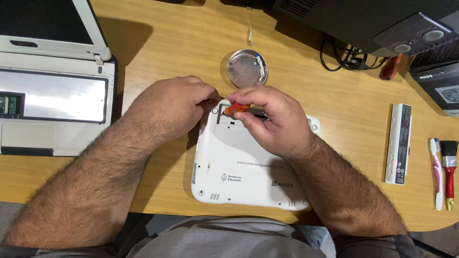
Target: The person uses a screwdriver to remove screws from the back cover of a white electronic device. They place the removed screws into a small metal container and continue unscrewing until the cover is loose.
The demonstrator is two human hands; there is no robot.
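We have the white netbook [248, 167] face down on the tabletop [181, 38], battery [399, 143] already out beside it; our right hand [272, 119] fingers grip an orange screwdriver [236, 108] at its rear edge, left hand [172, 107] clenched alongside; base cover still on.

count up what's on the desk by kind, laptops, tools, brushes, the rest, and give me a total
Laptops: 2, the open laptop and the white laptop lying face down under the left hand and right hand
Screwdrivers: 2, orange screwdriver, red-handled screwdriver
Brushes: 2, toothbrush, paintbrush
Battery packs: 1, battery
Round metal dishes: 1, dish
Total: 8
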